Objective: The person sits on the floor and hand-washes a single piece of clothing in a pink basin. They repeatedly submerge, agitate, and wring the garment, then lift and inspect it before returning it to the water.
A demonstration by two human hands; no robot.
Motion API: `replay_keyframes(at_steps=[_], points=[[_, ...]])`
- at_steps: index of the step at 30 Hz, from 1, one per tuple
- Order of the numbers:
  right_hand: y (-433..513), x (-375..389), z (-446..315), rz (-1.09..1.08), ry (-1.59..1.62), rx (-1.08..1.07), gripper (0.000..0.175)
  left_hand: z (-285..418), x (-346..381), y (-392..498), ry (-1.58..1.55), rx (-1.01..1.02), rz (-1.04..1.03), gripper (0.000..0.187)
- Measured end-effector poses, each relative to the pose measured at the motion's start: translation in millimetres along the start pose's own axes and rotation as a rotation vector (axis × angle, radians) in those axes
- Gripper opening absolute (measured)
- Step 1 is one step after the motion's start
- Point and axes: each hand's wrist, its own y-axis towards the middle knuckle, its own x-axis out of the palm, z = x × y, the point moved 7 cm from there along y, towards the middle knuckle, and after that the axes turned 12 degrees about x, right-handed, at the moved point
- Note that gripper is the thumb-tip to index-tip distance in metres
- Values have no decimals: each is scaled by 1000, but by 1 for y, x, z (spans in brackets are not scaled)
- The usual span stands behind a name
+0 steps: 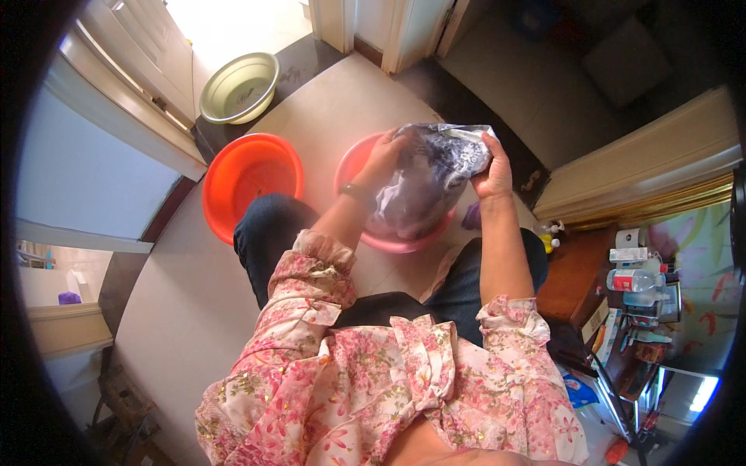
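Observation:
A wet-looking dark and white patterned cloth (446, 151) is stretched between both hands above a pink plastic basin (402, 246). My left hand (384, 157), with a dark band at the wrist, grips its left side. My right hand (494, 169) pinches its right edge, thumb up, where some printed lettering shows. The lower part of the cloth hangs into the basin, and greyish content shows there; whether it is water or more fabric I cannot tell. The basin stands on the pale tiled floor in front of my knees.
An orange-red basin (250, 180) stands beside my left knee. Behind it a pale green basin (240, 90) rests near a doorway. A purple item (472, 216) lies right of the pink basin. On the right, a brown wooden cabinet (574, 274) holds bottles and boxes. A small dark stool (125, 396) is at lower left.

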Motion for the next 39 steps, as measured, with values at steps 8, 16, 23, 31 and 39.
replay_keyframes(at_steps=[8,16,23,31,39], points=[[29,-18,73,57,-89,106,17,40,123,-62,1015,477,-358,37],[9,29,112,-524,99,425,36,57,93,-56,1342,266,101,30],[9,1,114,-15,-149,322,35,38,50,-36,1231,549,239,27],[-8,15,-2,-7,-302,-42,22,32,-23,8,256,144,178,34],[-20,6,-26,432,-1128,-512,23,64,7,-7,131,106,90,30]])
